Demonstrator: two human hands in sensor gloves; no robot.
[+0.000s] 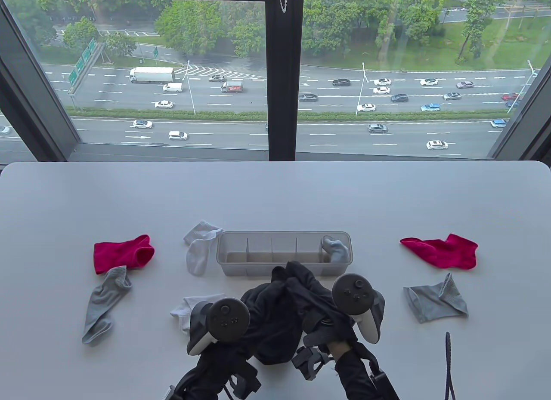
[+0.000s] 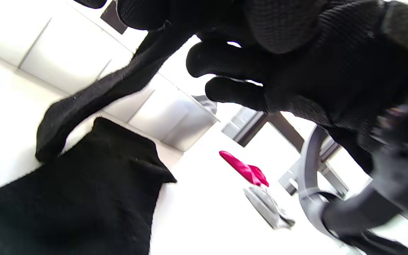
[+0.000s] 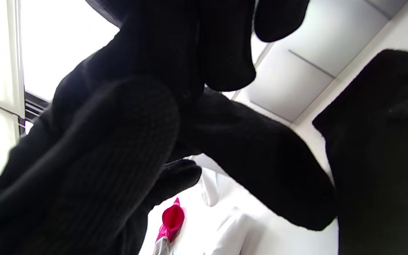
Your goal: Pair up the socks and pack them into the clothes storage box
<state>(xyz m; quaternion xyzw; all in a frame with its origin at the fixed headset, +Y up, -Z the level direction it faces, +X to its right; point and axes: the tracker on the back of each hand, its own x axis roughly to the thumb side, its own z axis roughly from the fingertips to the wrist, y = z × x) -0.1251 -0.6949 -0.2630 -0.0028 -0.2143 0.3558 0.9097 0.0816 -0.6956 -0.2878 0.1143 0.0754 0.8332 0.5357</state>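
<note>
A clear, divided storage box stands mid-table with a grey sock in its rightmost compartment. Just in front of it both hands hold a bundle of black socks. My left hand grips it from the left and my right hand from the right, both largely hidden under their trackers. In the left wrist view my fingertips pinch a black sock strip above a second black sock. In the right wrist view curled fingers hold a black sock.
Loose socks lie around the box: red and grey at the left, red and grey at the right, white by the box's left end, another white beside my left hand. A window lies beyond the far edge.
</note>
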